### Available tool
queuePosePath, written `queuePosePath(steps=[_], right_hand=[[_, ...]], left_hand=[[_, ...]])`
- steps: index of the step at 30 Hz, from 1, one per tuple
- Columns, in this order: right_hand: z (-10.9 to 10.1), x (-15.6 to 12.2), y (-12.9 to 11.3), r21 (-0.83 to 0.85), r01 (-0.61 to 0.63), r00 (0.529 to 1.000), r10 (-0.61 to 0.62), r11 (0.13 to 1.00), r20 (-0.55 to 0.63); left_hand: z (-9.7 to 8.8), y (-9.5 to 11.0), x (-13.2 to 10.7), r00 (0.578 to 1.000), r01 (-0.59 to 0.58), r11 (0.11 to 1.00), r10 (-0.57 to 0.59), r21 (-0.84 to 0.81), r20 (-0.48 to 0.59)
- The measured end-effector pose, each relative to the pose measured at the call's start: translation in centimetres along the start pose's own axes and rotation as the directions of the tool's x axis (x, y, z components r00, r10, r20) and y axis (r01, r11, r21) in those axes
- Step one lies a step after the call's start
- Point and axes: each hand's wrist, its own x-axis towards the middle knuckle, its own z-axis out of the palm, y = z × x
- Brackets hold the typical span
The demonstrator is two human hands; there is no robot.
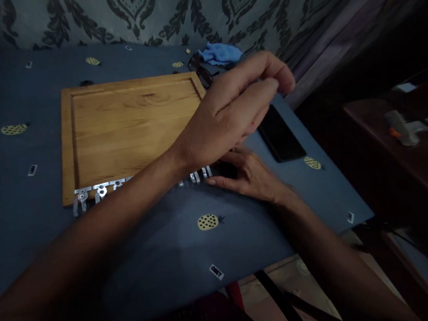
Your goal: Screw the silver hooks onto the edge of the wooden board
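Note:
My left hand reaches across from the lower left and hovers above the right edge of a wooden board. Its fingertips are pinched together, and what they hold, if anything, is hidden. My right hand lies flat on the blue tablecloth just below it. Its stretched fingers touch the right end of a row of small metal brackets lined up along the board's front edge. My left forearm hides the middle of that row.
A black phone lies right of the board. Dark glasses and a blue cloth sit at the far right corner. The table edge runs close on the right, and a dark side table holds small items.

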Motion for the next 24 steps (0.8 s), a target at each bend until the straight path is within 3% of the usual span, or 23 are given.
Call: queuePosePath(steps=[6, 14, 19, 24], right_hand=[[0.0, 0.1, -0.1, -0.005, -0.001, 1.000, 0.001, 1.000, -0.003], [0.1, -0.3, 0.0, 0.061, -0.064, 0.998, 0.064, 0.996, 0.002], [0.0, -0.1, -0.1, 0.040, -0.037, 0.999, 0.037, 0.998, 0.008], [-0.1, 0.2, -0.3, 0.011, 0.022, 1.000, -0.022, 1.000, -0.007]], left_hand=[[-0.1, 0.0, 0.0, 0.998, -0.029, 0.998, 0.026, 0.048, 0.059], [1.1, -0.2, -0.3, 0.995, -0.050, 0.978, 0.067, 0.204, -0.077], [0.9, 0.1, -0.2, 0.998, -0.034, 0.986, 0.042, 0.164, -0.048], [0.7, 0.4, 0.2, 0.991, -0.107, 0.990, 0.114, 0.095, -0.072]])
